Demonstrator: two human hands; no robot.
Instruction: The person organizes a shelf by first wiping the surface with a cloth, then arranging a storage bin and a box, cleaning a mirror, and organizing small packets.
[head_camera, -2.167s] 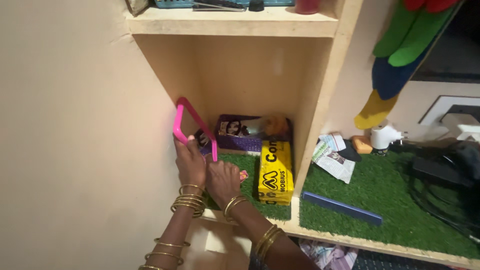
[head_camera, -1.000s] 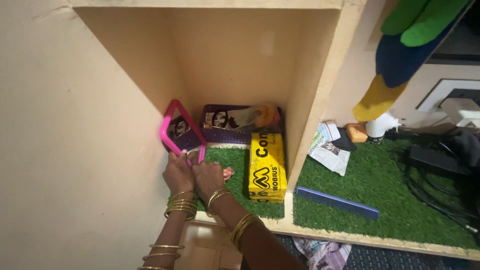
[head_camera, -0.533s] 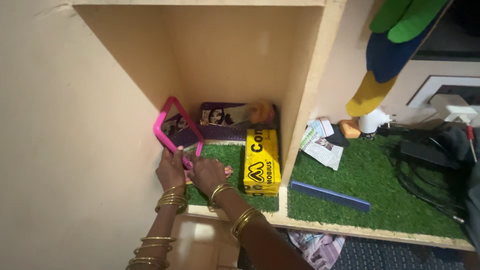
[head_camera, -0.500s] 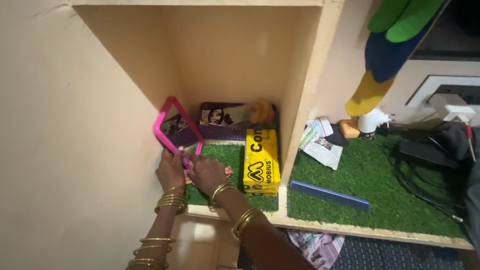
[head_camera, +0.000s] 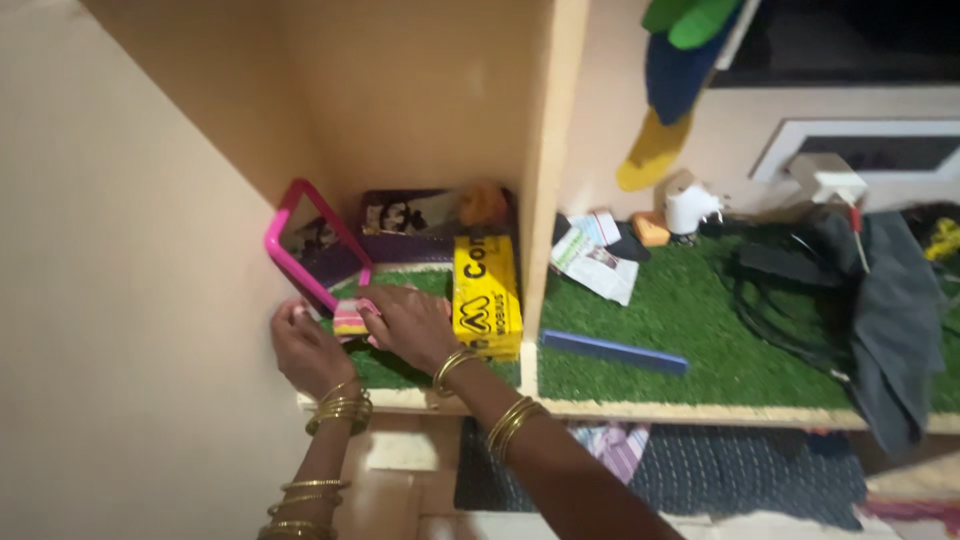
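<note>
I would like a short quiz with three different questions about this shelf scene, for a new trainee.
1. True or false: the pink-framed mirror lies flat on the green mat.
2. Which thing lies right of the wooden divider? A) yellow box B) blue comb C) purple box
3. What does the right hand touch, beside the left hand?

Key
1. False: it stands tilted against the side wall.
2. B
3. A small pink striped item below the mirror.

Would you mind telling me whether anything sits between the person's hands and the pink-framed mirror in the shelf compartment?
Nothing visible does. The left hand is at the pink-framed mirror's lower corner, and the right hand rests beside it on a small pink striped thing. The yellow box stands off to the right.
</note>
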